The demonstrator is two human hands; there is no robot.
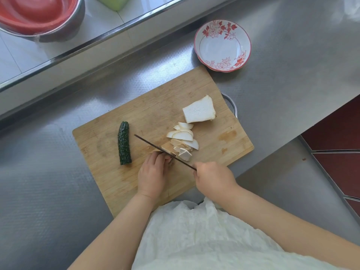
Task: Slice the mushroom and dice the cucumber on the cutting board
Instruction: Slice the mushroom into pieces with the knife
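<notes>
A wooden cutting board (152,106) lies on the steel counter. A dark green cucumber piece (124,145) rests whole on the board's left side. A large white mushroom chunk (199,109) sits at the board's right. Below it lies a row of several white mushroom slices (184,136). My left hand (153,173) holds down a small mushroom end with curled fingers, mostly hiding it. My right hand (213,177) grips a knife (155,148), whose thin blade stands edge-down beside my left fingertips, next to the last slices.
A white bowl with a red flower pattern (222,45) stands past the board's far right corner. A steel bowl with a red inside (39,14) sits on the raised ledge at top left. The counter's edge drops off at the right.
</notes>
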